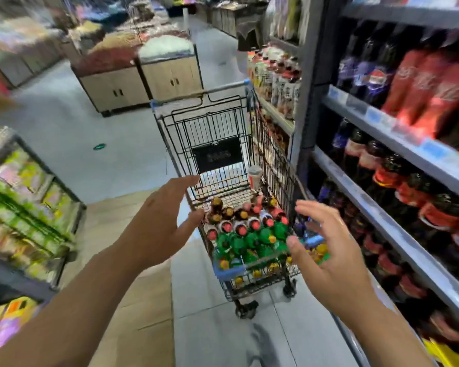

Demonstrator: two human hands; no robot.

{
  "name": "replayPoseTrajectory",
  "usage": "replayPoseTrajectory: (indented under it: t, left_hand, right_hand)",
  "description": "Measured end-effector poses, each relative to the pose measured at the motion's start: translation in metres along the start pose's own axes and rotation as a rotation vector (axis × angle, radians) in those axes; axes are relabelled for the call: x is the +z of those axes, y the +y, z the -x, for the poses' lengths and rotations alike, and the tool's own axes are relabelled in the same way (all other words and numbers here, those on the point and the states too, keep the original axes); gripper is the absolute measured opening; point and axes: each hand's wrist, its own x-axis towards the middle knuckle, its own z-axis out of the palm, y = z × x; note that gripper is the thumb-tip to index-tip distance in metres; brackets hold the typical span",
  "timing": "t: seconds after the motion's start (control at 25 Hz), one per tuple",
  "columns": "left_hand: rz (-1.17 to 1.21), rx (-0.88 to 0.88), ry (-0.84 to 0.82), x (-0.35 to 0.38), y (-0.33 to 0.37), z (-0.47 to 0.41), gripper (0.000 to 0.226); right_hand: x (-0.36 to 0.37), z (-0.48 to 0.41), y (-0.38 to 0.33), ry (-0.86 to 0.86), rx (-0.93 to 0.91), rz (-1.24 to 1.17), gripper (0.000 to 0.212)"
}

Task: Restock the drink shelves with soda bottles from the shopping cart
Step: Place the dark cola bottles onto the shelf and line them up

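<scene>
Hovering my left hand (157,223) and right hand (329,260) at the shopping cart (212,133), each grip released and empty, I am starting a pick, I judge: next comes closing round the soda bottles (249,234) packed in its near end, beside the drink shelves (382,123).

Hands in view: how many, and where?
2. The left hand is open by the shopping cart's left rim; the right hand is open over its near right corner. Neither holds anything.

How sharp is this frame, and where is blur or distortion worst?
Head view: motion blur smears the display racks and soda shelves at the edges; shopping cart, left hand and right hand are sharper; wide-angle lens bows shelf lines.
</scene>
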Motion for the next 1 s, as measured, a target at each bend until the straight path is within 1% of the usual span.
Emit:
replayPoseTrajectory:
  t: [0.08,0.2,0.36,0.56,0.64,0.72,0.8,0.88,0.96,1.0]
  left_hand:
    - [-0.023,0.003,-0.032,0.016,-0.031,-0.036,0.051]
    - [-0.035,-0.007,-0.1,0.045,-0.073,-0.085,0.055]
    - [0.055,-0.058,-0.184,0.102,-0.124,-0.142,0.058]
    - [0.165,-0.111,-0.329,0.192,-0.197,-0.207,0.067]
    - [0.158,-0.126,-0.44,0.232,-0.229,-0.229,0.069]
    - [0.097,-0.116,-0.601,0.266,-0.257,-0.246,0.073]
    - [-0.021,-0.13,-0.798,0.295,-0.282,-0.261,0.078]
    - [-0.149,-0.132,-0.979,0.318,-0.301,-0.275,0.082]
    - [-0.229,-0.098,-1.117,0.339,-0.31,-0.287,0.084]
    - [-0.253,-0.038,-1.168,0.351,-0.311,-0.292,0.082]
  right_hand:
    - [0.026,-0.028,0.029,0.007,0.047,-0.032,0.039]
    - [0.061,-0.066,0.064,-0.006,0.136,-0.026,0.042]
    - [0.105,-0.108,0.106,-0.029,0.218,0.01,0.042]
    - [0.18,-0.137,0.17,0.0,0.402,0.035,0.048]
    - [0.215,-0.145,0.196,0.023,0.514,0.066,0.053]
    - [0.245,-0.151,0.219,0.045,0.626,0.084,0.056]
    - [0.273,-0.155,0.242,0.07,0.726,0.096,0.055]
    - [0.295,-0.156,0.261,0.066,0.833,0.16,0.058]
    - [0.312,-0.153,0.28,0.026,0.928,0.209,0.059]
    - [0.32,-0.15,0.289,0.011,0.954,0.214,0.058]
